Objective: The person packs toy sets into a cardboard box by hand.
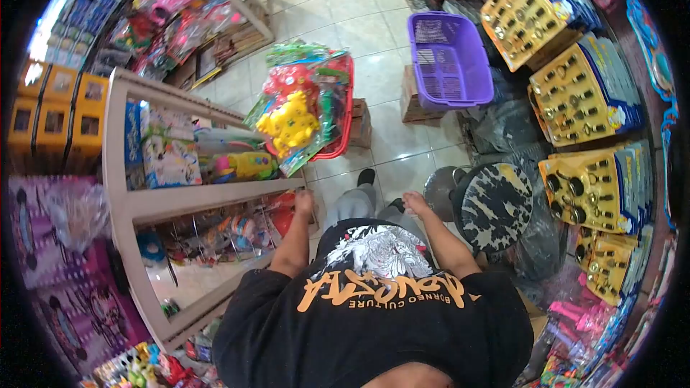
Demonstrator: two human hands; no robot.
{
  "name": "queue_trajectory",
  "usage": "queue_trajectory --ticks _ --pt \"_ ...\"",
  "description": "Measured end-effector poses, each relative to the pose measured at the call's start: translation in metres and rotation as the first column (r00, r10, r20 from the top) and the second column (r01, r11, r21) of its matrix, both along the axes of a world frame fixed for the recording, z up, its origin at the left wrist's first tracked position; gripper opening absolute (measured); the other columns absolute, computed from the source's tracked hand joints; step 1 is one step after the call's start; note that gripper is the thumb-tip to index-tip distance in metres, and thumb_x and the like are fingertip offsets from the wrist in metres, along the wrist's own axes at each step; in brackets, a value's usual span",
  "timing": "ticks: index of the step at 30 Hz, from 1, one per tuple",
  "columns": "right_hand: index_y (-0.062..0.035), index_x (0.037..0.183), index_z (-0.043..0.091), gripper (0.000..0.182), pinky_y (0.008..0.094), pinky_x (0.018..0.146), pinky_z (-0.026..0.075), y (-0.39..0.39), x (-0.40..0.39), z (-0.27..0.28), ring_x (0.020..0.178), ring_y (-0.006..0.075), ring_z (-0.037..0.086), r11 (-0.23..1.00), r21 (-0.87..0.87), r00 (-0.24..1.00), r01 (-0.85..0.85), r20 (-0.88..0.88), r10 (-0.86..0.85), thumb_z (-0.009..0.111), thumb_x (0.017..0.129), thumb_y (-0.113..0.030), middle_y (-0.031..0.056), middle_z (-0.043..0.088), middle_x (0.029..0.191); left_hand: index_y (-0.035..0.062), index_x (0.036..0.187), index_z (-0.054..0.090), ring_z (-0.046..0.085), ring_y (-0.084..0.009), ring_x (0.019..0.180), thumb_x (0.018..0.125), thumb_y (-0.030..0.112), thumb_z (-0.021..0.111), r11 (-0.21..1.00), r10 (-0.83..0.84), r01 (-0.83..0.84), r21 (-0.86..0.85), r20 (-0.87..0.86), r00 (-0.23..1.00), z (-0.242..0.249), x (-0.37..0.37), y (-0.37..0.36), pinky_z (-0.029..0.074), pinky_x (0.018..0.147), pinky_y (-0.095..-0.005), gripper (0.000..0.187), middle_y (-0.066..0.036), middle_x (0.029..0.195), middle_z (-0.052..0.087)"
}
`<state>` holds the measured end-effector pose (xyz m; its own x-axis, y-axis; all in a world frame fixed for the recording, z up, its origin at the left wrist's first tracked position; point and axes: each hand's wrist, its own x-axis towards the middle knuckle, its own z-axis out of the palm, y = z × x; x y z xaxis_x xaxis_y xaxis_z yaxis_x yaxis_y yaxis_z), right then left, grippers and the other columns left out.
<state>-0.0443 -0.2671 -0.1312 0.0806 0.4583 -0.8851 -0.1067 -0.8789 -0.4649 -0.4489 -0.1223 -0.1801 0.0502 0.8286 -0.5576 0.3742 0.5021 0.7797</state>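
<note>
I look down my black printed T-shirt (374, 302) in a toy shop aisle. My left hand (305, 202) reaches to the front edge of the beige shelf (215, 200), next to packaged toys; whether it grips anything is unclear. My right hand (415, 203) rests on my grey-trousered knee (356, 205), fingers loosely spread, holding nothing. A red basket (345, 111) stuffed with packaged toys, a yellow one on top, stands on the floor in front of me.
A purple basket (449, 57) sits on a cardboard box ahead. A round patterned stool (496, 205) is just right of my knee. Yellow boxed toy sets (589, 187) line the right side. Shelves of toys fill the left.
</note>
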Motion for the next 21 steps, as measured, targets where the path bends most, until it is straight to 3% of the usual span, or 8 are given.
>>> queue_trajectory --ticks 2,4,6,11,14,16,19,21 --pt "-0.0119 0.113 0.051 0.038 0.0394 0.076 0.045 0.038 -0.010 0.016 0.093 0.0201 0.056 0.996 0.085 1.000 0.004 -0.020 -0.002 0.053 0.086 -0.038 0.0053 0.057 0.107 0.0138 0.098 0.056 0.055 -0.0152 0.069 0.088 0.040 0.042 0.802 0.567 -0.520 -0.294 0.104 0.817 0.059 -0.016 0.027 0.039 0.052 -0.0323 0.032 -0.003 0.087 0.061" --pt "-0.0117 0.114 0.050 0.040 0.0402 0.079 0.044 0.079 -0.015 0.028 0.096 0.0212 0.056 0.980 0.198 0.999 0.017 -0.037 -0.010 0.052 0.086 -0.040 0.0059 0.057 0.109 0.0139 0.111 0.050 0.055 -0.0163 0.081 0.089 0.048 0.036 0.666 0.743 -0.706 -0.240 0.295 0.601 0.062 -0.046 0.064 0.041 0.058 -0.0335 0.043 -0.003 0.099 0.060" --pt "-0.0117 0.116 0.049 0.043 0.0404 0.080 0.044 0.122 -0.019 0.042 0.099 0.0217 0.055 0.964 0.266 0.999 0.022 -0.033 -0.013 0.052 0.086 -0.043 0.0063 0.056 0.111 0.0150 0.115 0.048 0.053 -0.0167 0.087 0.089 0.050 0.037 0.620 0.773 -0.758 -0.202 0.323 0.546 0.119 -0.042 0.106 0.040 0.066 -0.0354 0.045 -0.001 0.108 0.056" --pt "-0.0118 0.123 0.043 0.056 0.0437 0.085 0.042 0.212 -0.038 0.078 0.104 0.0249 0.053 0.927 0.337 0.985 0.164 -0.109 -0.135 0.049 0.086 -0.053 0.0110 0.052 0.120 0.0155 0.116 0.048 0.051 -0.0171 0.092 0.085 0.058 0.042 0.767 0.620 -0.632 -0.106 0.373 0.690 0.154 -0.050 0.214 0.038 0.073 -0.0396 0.052 -0.003 0.108 0.056" --pt "-0.0123 0.131 0.036 0.066 0.0466 0.089 0.040 0.250 -0.052 0.096 0.111 0.0279 0.048 0.913 0.339 0.974 0.226 -0.084 -0.210 0.046 0.085 -0.058 0.0141 0.045 0.129 0.0159 0.120 0.048 0.051 -0.0175 0.094 0.083 0.062 0.041 0.910 0.405 -0.413 -0.020 0.252 0.879 0.168 -0.031 0.262 0.037 0.074 -0.0401 0.060 -0.004 0.111 0.056" --pt "-0.0137 0.139 0.023 0.081 0.0503 0.095 0.035 0.270 -0.062 0.109 0.120 0.0318 0.040 0.920 0.345 0.980 0.187 -0.002 -0.198 0.040 0.081 -0.068 0.0161 0.035 0.137 0.0168 0.126 0.048 0.050 -0.0187 0.098 0.078 0.070 0.039 0.977 0.211 -0.205 -0.052 0.200 0.957 0.163 -0.025 0.289 0.036 0.077 -0.0414 0.072 -0.006 0.117 0.054" --pt "-0.0155 0.141 0.024 0.089 0.0511 0.095 0.033 0.289 -0.079 0.155 0.123 0.0323 0.038 0.938 0.315 0.984 0.145 0.051 -0.169 0.033 0.077 -0.077 0.0168 0.034 0.138 0.0178 0.129 0.048 0.050 -0.0222 0.102 0.073 0.077 0.037 0.975 0.133 -0.051 -0.218 0.380 0.915 0.143 -0.024 0.331 0.036 0.081 -0.0447 0.082 -0.009 0.122 0.052" --pt "-0.0130 0.138 0.031 0.089 0.0517 0.098 0.031 0.296 -0.089 0.181 0.125 0.0324 0.035 0.939 0.290 0.980 0.183 0.019 -0.197 0.030 0.077 -0.078 0.0152 0.036 0.138 0.0159 0.133 0.042 0.048 -0.0264 0.109 0.067 0.082 0.036 0.954 0.104 0.018 -0.298 0.390 0.915 0.173 -0.017 0.335 0.034 0.088 -0.0486 0.094 -0.011 0.126 0.050"
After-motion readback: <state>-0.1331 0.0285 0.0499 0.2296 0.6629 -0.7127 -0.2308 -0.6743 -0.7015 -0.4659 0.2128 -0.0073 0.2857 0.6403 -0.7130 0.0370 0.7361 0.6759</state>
